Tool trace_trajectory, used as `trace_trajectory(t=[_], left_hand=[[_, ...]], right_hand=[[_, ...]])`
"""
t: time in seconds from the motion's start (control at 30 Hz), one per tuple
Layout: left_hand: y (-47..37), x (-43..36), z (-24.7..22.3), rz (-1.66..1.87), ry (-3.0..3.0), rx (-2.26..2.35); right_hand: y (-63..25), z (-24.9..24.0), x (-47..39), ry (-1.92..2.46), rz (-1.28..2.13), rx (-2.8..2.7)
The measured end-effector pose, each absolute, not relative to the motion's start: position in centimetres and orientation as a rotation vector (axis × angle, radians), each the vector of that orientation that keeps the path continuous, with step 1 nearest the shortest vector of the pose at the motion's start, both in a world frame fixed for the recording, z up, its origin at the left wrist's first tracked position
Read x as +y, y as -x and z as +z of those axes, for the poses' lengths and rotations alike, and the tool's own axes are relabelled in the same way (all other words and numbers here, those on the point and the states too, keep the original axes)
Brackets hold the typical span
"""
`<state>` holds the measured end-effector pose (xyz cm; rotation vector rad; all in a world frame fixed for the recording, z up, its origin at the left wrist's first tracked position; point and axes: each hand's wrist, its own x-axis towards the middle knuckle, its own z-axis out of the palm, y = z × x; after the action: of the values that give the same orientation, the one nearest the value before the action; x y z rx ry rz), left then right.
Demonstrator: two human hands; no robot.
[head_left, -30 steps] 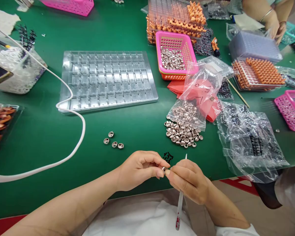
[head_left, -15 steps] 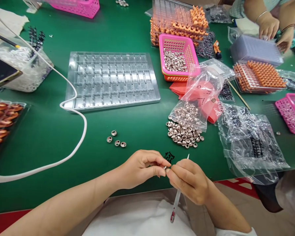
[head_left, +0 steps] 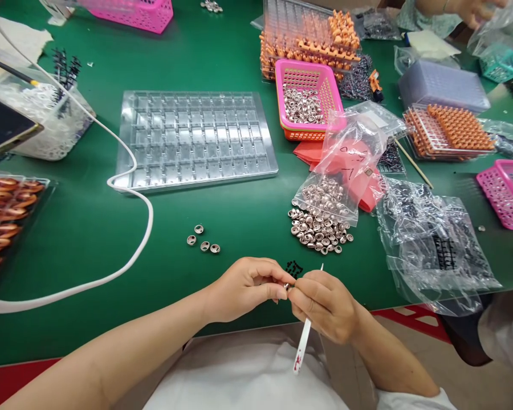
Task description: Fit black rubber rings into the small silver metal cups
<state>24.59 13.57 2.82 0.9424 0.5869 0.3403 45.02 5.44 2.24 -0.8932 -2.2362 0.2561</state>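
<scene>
Between the thumb and forefinger of my left hand (head_left: 245, 290), a small silvery metal cup-shaped part (head_left: 287, 286) is pinched, mostly covered by the fingertips. My right hand (head_left: 329, 304) is closed around white tweezers (head_left: 301, 350), whose pointed tip sticks up past the knuckles while the red-marked end hangs down. Its fingertips meet the same metal part. Just beyond the hands lie tiny black pieces (head_left: 294, 267). A heap of similar metal cups (head_left: 318, 232) spills from a clear plastic bag (head_left: 346, 154). Several loose metal cups (head_left: 204, 246) sit to the left.
A clear compartment tray (head_left: 196, 139) lies ahead, with a white cable (head_left: 147, 228) curving beside it. A pink basket (head_left: 310, 68) holds more cups. Crumpled plastic bags (head_left: 436, 245) lie at right. Orange parts (head_left: 0, 222) fill a tray at left. A co-worker's hand (head_left: 474, 11) is at top right.
The tweezers in my right hand have tilted and turned a little, showing their flat white side. My left hand keeps its pinch. The co-worker's hands have moved up from the clear stack toward a bag.
</scene>
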Motion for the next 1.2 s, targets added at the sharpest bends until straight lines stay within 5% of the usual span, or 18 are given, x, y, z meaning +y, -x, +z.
trace_trajectory(t=[1.0,1.2], left_hand=[[-24.7,13.9,2.3,0.311,-0.812,0.586],[-23.7,14.8,4.1,0.267,-1.298,0.763]], right_hand=[[-44.8,1.6,2.2,1.240,0.252,-1.633],[-45.1,1.4,2.0,1.251,0.253,-1.620]])
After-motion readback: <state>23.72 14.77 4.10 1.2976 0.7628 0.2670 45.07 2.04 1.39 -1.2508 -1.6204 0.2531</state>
